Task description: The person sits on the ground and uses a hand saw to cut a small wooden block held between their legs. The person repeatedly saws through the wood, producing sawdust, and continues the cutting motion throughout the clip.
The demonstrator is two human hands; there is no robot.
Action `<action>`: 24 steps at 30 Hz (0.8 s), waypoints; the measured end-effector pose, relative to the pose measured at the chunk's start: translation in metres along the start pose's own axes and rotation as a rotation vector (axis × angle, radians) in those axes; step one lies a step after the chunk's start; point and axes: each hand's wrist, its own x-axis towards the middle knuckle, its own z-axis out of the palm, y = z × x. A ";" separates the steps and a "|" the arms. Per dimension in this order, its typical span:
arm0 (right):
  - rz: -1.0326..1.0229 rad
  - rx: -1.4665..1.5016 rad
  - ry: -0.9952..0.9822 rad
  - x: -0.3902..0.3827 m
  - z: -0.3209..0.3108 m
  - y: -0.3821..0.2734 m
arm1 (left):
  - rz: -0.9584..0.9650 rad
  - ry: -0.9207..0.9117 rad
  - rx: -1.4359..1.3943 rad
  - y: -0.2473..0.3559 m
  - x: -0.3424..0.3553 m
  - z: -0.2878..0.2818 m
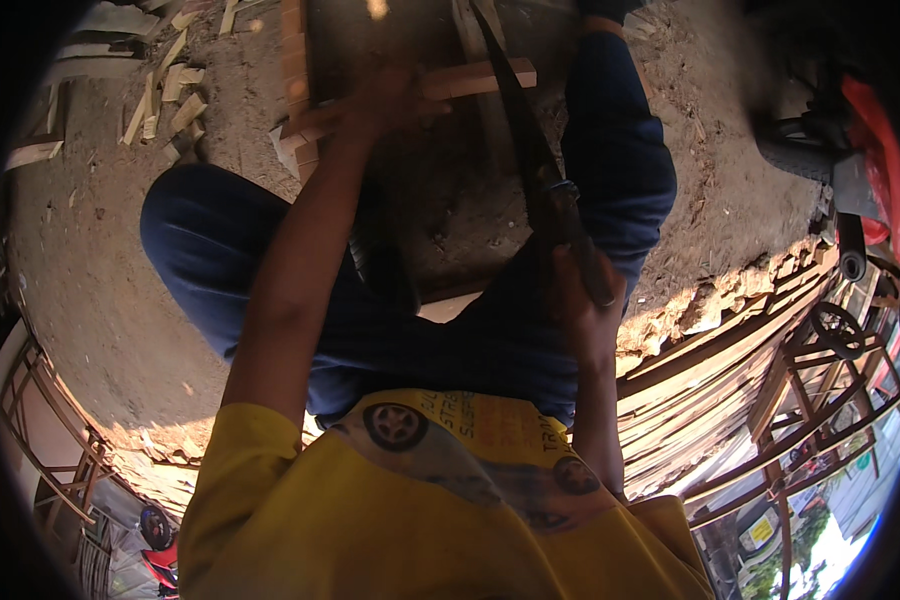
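1. Wood scraps [175, 100], pale and scattered on the ground, lie left of the wooden bar [480, 79], the landmark here.
2. A long, notched-looking wooden piece [296, 65] runs lengthwise, crossing the bar near its left end.
3. The left hand [382, 100] is on the left half of the bar. It is blurred, but the fingers appear closed over the wood from above; where the thumb sits, I cannot tell. The bar's right half sticks out past the fingertips.
4. The bar itself lies crosswise beyond the person's knees. It looks slim, so probably light to moderate in weight, stiff, dry rather than slippery, and not fragile. Its left half seems the sound place to hold, away from the blade.
5. A pale plank [470, 35] runs lengthwise, passing behind the bar toward its right end.
6. A long, dark-bladed tool [536, 150] slants across the bar's right end; whether it touches, I cannot tell. The blade looks stiff and possibly sharp, so the handle is the part to grasp.
7. The right hand [578, 305], right of the bar and nearer the body, has its fingers wrapped around that handle; the blade extends away from them toward the bar.
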 end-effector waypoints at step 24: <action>-0.244 -0.089 0.023 -0.014 0.043 0.015 | 0.001 -0.023 0.007 -0.003 -0.018 0.044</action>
